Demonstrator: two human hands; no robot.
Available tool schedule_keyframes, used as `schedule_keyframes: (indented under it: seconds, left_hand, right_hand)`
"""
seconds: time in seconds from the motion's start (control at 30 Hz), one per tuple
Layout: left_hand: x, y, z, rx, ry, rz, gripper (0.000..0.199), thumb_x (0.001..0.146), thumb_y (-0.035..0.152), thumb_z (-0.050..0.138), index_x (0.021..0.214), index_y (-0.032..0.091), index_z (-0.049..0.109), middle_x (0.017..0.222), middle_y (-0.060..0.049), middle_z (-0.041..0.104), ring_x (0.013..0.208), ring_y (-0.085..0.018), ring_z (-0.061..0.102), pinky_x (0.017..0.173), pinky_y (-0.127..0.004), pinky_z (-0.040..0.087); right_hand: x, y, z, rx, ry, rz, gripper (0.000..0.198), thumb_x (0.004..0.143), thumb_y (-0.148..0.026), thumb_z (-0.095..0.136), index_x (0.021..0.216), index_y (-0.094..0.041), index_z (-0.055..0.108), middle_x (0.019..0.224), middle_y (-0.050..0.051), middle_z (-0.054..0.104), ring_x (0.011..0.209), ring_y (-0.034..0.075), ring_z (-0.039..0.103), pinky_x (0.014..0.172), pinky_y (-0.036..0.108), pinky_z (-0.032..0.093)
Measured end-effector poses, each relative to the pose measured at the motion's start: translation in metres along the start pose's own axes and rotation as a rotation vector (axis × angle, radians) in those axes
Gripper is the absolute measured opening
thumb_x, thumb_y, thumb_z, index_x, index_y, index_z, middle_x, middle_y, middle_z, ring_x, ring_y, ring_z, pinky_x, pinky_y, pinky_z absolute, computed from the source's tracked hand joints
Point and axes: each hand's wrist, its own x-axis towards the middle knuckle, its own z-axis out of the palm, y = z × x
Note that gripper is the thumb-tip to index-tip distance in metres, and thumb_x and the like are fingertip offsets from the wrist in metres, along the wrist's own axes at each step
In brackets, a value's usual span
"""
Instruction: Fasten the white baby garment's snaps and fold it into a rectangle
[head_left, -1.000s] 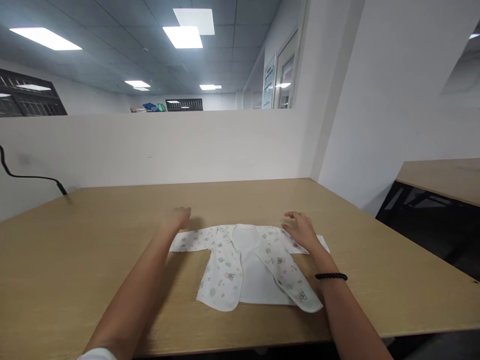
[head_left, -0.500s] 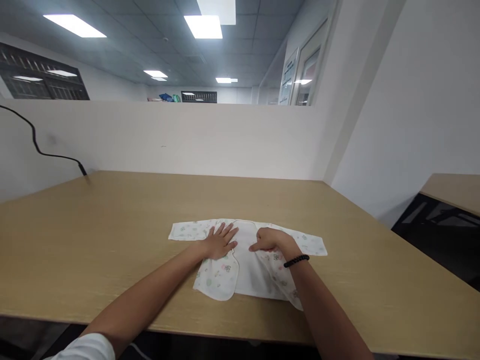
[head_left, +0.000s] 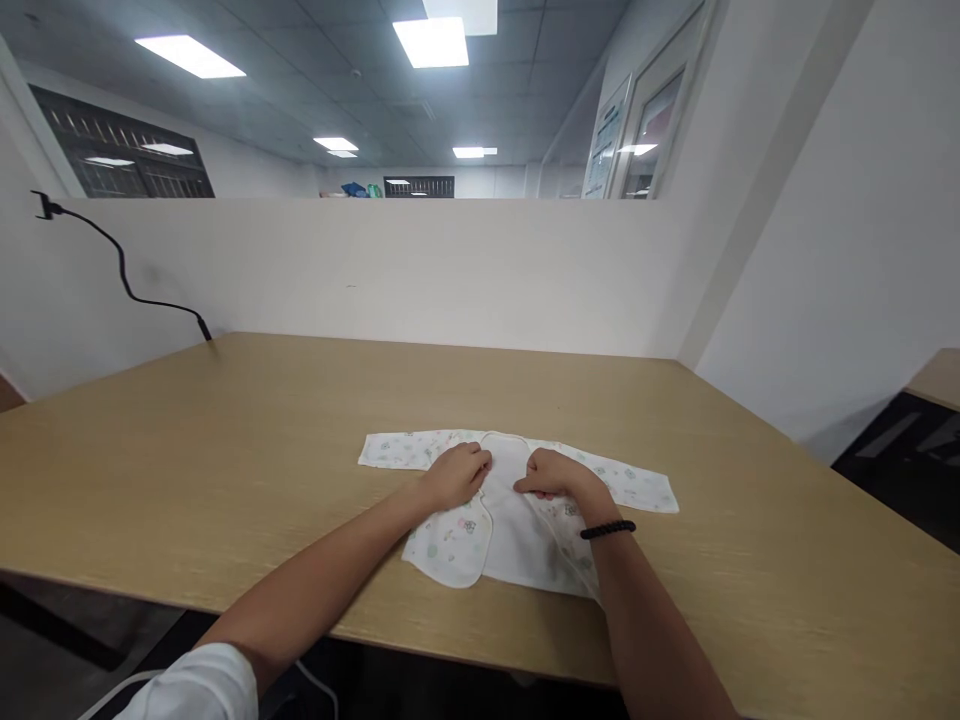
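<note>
A small white baby shirt (head_left: 517,540) with a pastel print lies spread on the wooden table, sleeves stretched out to both sides and front panels parted over the plain inside. My left hand (head_left: 456,475) is closed at the inner edge of the left front panel, below the neckline, its fingertips curled under and partly hidden. On the other side, my right hand (head_left: 555,475) has its fingers curled and the thumb pointing inward, gripping the edge of the right front panel. That panel's lower part is partly covered by my right forearm, which wears a black beaded bracelet (head_left: 607,530).
The wooden table (head_left: 262,430) extends around the shirt to a low white partition (head_left: 450,270) at the back. A black gooseneck holder (head_left: 124,270) rises at the back left corner. A white wall is on the right, beside another desk (head_left: 937,380).
My left hand was spread flat on the left panel and has now curled its fingers at the panel's edge. My right hand stays closed on the right panel. The view has shifted slightly left.
</note>
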Motion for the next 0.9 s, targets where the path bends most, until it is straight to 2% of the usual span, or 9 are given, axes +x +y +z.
schedule_keyframes:
  seconds: [0.13, 0.27, 0.33, 0.4, 0.47, 0.53, 0.63, 0.8, 0.9]
  left_hand:
    - [0.004, 0.001, 0.005, -0.369, 0.146, -0.134, 0.007, 0.086, 0.016, 0.049, 0.083, 0.018, 0.055, 0.079, -0.004, 0.059, 0.074, -0.017, 0.056, 0.069, -0.028, 0.044]
    - [0.012, 0.004, 0.014, -0.917, 0.336, -0.318, 0.01, 0.087, 0.026, 0.055, 0.082, 0.018, 0.053, 0.068, 0.002, 0.055, 0.059, -0.012, 0.053, 0.061, -0.024, 0.044]
    - [0.017, 0.006, 0.021, -1.186, 0.375, -0.382, 0.016, 0.084, 0.03, 0.063, 0.081, 0.018, 0.053, 0.067, 0.002, 0.054, 0.059, -0.011, 0.054, 0.062, -0.024, 0.046]
    - [0.02, 0.008, 0.03, -1.362, 0.369, -0.424, 0.021, 0.079, 0.03, 0.07, 0.08, 0.017, 0.054, 0.068, 0.002, 0.055, 0.061, -0.01, 0.055, 0.065, -0.024, 0.048]
    - [0.023, 0.009, 0.037, -1.433, 0.356, -0.451, 0.021, 0.076, 0.026, 0.073, 0.079, 0.016, 0.054, 0.068, 0.002, 0.055, 0.062, -0.009, 0.056, 0.067, -0.024, 0.049]
    - [0.024, 0.01, 0.039, -1.458, 0.351, -0.47, 0.02, 0.076, 0.023, 0.073, 0.079, 0.016, 0.055, 0.068, 0.003, 0.055, 0.062, -0.009, 0.056, 0.066, -0.023, 0.049]
    - [0.023, 0.008, 0.031, -1.49, 0.358, -0.487, 0.018, 0.076, 0.021, 0.072, 0.079, 0.016, 0.055, 0.068, 0.003, 0.055, 0.062, -0.008, 0.055, 0.065, -0.022, 0.05]
    - [0.021, 0.005, 0.011, -1.566, 0.41, -0.533, 0.015, 0.078, 0.021, 0.071, 0.079, 0.016, 0.057, 0.068, 0.002, 0.057, 0.06, -0.007, 0.055, 0.06, -0.018, 0.049]
    - [0.023, 0.007, 0.015, -1.654, 0.403, -0.6, 0.016, 0.08, 0.02, 0.07, 0.075, 0.015, 0.056, 0.066, 0.0, 0.057, 0.06, -0.008, 0.057, 0.06, -0.018, 0.049]
  right_hand:
    - [-0.002, 0.007, 0.002, 0.018, 0.036, -0.03, 0.019, 0.065, -0.023, 0.058, 0.047, -0.018, 0.054, 0.045, 0.0, 0.053, 0.045, 0.012, 0.048, 0.046, 0.023, 0.032]
    - [0.0, 0.007, 0.005, 0.004, 0.075, -0.039, 0.019, 0.065, -0.022, 0.058, 0.046, -0.018, 0.053, 0.045, 0.0, 0.053, 0.046, 0.013, 0.047, 0.046, 0.024, 0.03]
    - [0.001, 0.008, 0.006, 0.018, 0.091, -0.051, 0.021, 0.065, -0.024, 0.061, 0.047, -0.018, 0.052, 0.046, -0.001, 0.052, 0.046, 0.012, 0.047, 0.047, 0.024, 0.031]
    - [0.004, 0.009, 0.007, 0.053, 0.102, -0.054, 0.025, 0.064, -0.029, 0.067, 0.048, -0.019, 0.051, 0.047, -0.002, 0.052, 0.047, 0.012, 0.046, 0.047, 0.023, 0.031]
    - [0.005, 0.011, 0.008, 0.109, 0.086, -0.047, 0.027, 0.063, -0.031, 0.071, 0.05, -0.019, 0.051, 0.047, -0.003, 0.052, 0.046, 0.011, 0.045, 0.046, 0.023, 0.031]
    - [0.006, 0.013, 0.009, 0.168, 0.054, -0.033, 0.024, 0.063, -0.027, 0.07, 0.05, -0.019, 0.051, 0.046, -0.003, 0.051, 0.043, 0.011, 0.043, 0.045, 0.023, 0.031]
    - [0.005, 0.014, 0.009, 0.216, 0.033, -0.025, 0.018, 0.062, -0.018, 0.064, 0.049, -0.019, 0.051, 0.044, -0.003, 0.051, 0.041, 0.01, 0.042, 0.044, 0.023, 0.031]
    - [0.001, 0.012, 0.009, 0.186, 0.099, -0.041, 0.022, 0.068, -0.019, 0.058, 0.047, -0.019, 0.049, 0.046, -0.001, 0.054, 0.04, 0.011, 0.045, 0.044, 0.024, 0.034]
    - [0.002, 0.01, 0.01, 0.116, 0.125, -0.037, 0.029, 0.074, -0.025, 0.059, 0.047, -0.019, 0.05, 0.049, 0.001, 0.056, 0.043, 0.012, 0.048, 0.046, 0.025, 0.034]
